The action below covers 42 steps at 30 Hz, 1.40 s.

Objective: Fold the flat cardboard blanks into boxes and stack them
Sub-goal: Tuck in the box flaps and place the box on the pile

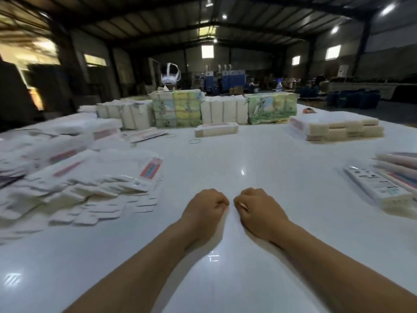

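Observation:
My left hand (pixel 204 207) and my right hand (pixel 255 207) rest side by side on the white table (pixel 248 168), both curled into fists that hold nothing. To the left lies a wide, loose heap of flat white cardboard blanks (pixel 90 184) with red and blue printed strips. At the right edge lies a long folded box (pixel 379 188) printed with small icons, next to a stack of folded boxes (pixel 399 166). Neither hand touches any cardboard.
Tied bundles of blanks (pixel 176 109) stand in a row across the far side, with a white headset (pixel 170 79) behind them. A small bundle (pixel 216 129), two rubber bands (pixel 195 141) and a stack of cream pads (pixel 338 128) lie further out.

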{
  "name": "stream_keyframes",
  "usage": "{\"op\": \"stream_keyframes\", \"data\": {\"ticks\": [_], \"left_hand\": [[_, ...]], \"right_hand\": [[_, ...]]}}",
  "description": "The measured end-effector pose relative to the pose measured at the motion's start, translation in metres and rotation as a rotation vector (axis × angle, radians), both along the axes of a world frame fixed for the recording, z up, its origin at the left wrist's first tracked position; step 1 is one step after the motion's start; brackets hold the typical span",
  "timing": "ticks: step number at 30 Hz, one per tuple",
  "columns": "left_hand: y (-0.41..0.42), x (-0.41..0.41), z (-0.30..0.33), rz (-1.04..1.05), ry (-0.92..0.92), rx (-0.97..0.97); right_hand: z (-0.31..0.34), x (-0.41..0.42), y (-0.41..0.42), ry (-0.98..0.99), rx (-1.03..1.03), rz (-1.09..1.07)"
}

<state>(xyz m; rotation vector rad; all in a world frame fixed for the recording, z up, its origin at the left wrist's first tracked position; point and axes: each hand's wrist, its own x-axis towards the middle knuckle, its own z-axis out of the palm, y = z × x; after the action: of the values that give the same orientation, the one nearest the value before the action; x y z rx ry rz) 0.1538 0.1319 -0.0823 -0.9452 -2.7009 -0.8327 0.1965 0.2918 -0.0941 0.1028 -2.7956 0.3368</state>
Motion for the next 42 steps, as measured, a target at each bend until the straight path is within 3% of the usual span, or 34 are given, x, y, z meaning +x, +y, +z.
{"op": "stream_keyframes", "data": {"ticks": [4,8,10,13,19,21,25,27,31,32,33,35,37,40,42], "left_hand": [[-0.027,-0.044,0.031,0.095,-0.050,-0.111],[-0.083,-0.107,0.057,0.554,0.004,-0.241],[-0.106,-0.128,0.052,0.760,-0.070,-0.357],[-0.123,-0.148,0.036,0.870,-0.129,-0.525],[-0.136,-0.175,0.055,0.883,-0.280,-0.292],[-0.137,-0.176,0.051,0.896,-0.187,-0.294],[-0.119,-0.163,0.049,0.892,0.249,-0.468],[-0.108,-0.152,0.061,0.763,0.219,-0.232],[-0.076,-0.104,0.082,0.383,-0.289,0.504],[-0.067,-0.087,0.083,0.290,-0.378,0.555],[-0.059,-0.071,0.081,0.206,-0.444,0.552],[-0.045,-0.042,0.069,0.090,-0.540,0.500],[-0.039,-0.023,0.052,0.043,-0.654,0.439],[-0.036,-0.011,0.035,-0.001,-0.635,0.320],[-0.033,-0.008,0.031,0.099,-0.321,0.061]], "right_hand": [[-0.004,-0.005,0.003,0.044,0.001,0.008],[-0.003,-0.006,0.002,0.071,-0.019,0.001],[-0.002,-0.005,0.000,0.069,-0.008,-0.009],[0.000,-0.003,-0.001,0.062,-0.013,-0.015],[0.004,0.004,0.001,0.048,-0.029,-0.003],[0.006,0.005,0.000,0.054,-0.037,-0.002],[0.006,0.005,-0.002,0.058,-0.040,-0.009],[0.006,0.005,-0.001,0.050,-0.036,-0.015],[0.002,0.002,0.000,0.000,-0.059,-0.029],[0.005,0.002,0.001,0.005,-0.191,-0.052],[0.009,0.003,0.001,0.016,-0.454,-0.090],[0.024,0.004,0.008,0.021,-1.227,-0.147],[0.031,0.009,0.018,0.014,-1.709,-0.160],[0.034,0.016,0.018,0.032,-1.730,-0.156],[0.032,0.017,0.012,0.045,-1.678,-0.195]]}}
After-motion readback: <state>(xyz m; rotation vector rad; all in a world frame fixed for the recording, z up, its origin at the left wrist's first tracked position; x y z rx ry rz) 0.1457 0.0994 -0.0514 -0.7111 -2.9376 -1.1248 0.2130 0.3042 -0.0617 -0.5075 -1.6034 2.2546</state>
